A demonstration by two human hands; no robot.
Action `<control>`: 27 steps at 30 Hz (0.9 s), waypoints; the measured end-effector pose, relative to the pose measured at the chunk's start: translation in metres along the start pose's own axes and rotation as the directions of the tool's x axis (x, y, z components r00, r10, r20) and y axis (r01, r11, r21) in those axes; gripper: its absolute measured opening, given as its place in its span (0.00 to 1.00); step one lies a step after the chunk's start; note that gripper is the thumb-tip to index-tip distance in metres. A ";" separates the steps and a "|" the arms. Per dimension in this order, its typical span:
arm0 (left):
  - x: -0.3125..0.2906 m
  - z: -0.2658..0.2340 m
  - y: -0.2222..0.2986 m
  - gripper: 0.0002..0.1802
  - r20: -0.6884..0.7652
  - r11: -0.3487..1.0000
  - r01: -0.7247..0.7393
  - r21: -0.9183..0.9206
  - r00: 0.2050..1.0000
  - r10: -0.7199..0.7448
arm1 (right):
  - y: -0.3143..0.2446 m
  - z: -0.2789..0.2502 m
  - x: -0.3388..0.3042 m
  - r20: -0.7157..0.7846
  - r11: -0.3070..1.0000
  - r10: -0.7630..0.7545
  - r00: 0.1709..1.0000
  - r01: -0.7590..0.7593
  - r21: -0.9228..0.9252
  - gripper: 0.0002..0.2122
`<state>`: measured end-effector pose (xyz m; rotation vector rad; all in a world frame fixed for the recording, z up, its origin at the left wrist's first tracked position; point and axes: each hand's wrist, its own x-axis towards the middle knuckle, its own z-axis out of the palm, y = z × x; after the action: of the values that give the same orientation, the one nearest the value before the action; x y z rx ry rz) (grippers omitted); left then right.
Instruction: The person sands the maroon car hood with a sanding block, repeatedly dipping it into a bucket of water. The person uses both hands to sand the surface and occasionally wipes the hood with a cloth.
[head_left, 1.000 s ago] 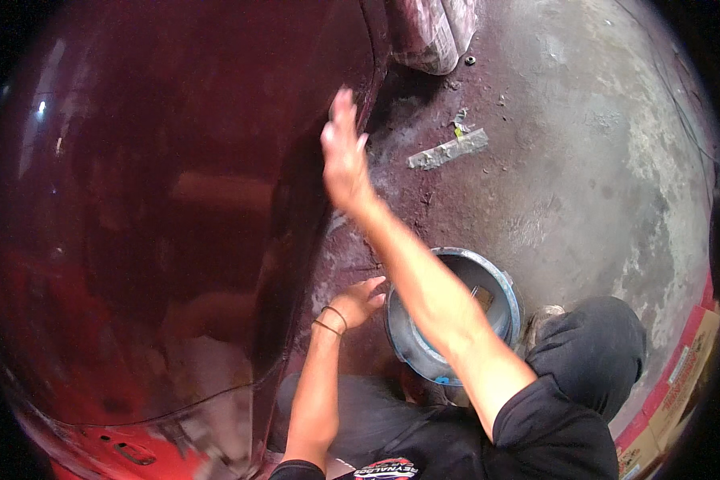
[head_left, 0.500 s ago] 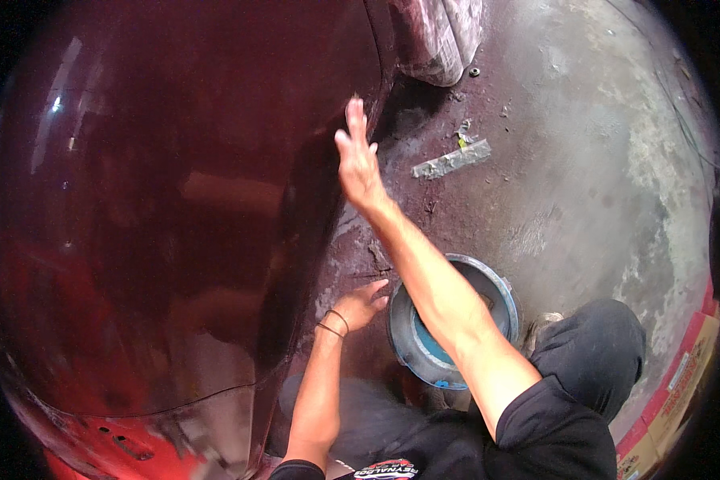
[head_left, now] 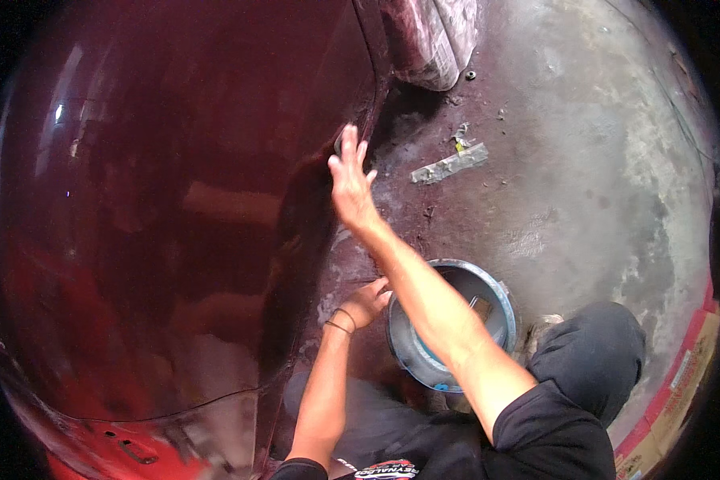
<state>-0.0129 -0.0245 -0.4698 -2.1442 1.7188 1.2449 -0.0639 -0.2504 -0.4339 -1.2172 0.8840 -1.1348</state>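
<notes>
Reaching forward, in the head view, with the right hand (head_left: 352, 186) to the lower edge of a glossy dark-red car body panel (head_left: 160, 152) filling most of the left half. Holding its fingers outstretched, not clenched, seemingly against that edge; showing a small greyish patch (head_left: 338, 143) just beside the fingers, but cannot tell whether grasping it or anything beneath the palm. Crossing with the right forearm (head_left: 426, 302) over a bucket (head_left: 510, 310) with a pale blue-grey rim, set on the stained concrete floor (head_left: 568, 184). Holding the left hand (head_left: 366, 304) low, just left of the bucket and close under the right forearm, with fingers loosely bent and gripping nothing visible; cannot tell whether touching the forearm. Wearing thin dark bands (head_left: 338, 326) on the left wrist, a black T-shirt (head_left: 552, 424) and dark trousers (head_left: 588, 352), with one knee bent right of the bucket. Showing farther ahead a crumpled tape strip (head_left: 450, 164) and a pale paper-like wrapping (head_left: 434, 48) beside the panel; at lower right, flattened cardboard (head_left: 684, 380).
</notes>
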 end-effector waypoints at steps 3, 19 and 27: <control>0.002 0.016 -0.011 0.27 -0.068 0.993 -0.112 0.024 0.991 0.113 | 0.010 -0.038 0.067 -0.046 0.996 0.077 0.996 -0.074 0.044 0.33; 0.013 0.057 0.031 0.36 -0.320 0.929 -0.332 -0.166 0.909 0.268 | -0.036 -0.051 0.120 -0.219 0.967 -0.205 0.954 0.233 0.108 0.32; 0.028 0.057 0.061 0.25 -0.397 0.957 -0.241 -0.164 0.904 0.159 | 0.045 -0.046 0.085 -0.168 0.978 -0.191 0.967 0.202 0.052 0.32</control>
<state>-0.0943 -0.0350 -0.5025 -2.5229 2.0919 1.1587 -0.0799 -0.3451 -0.4803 -1.1881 0.8514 -1.4291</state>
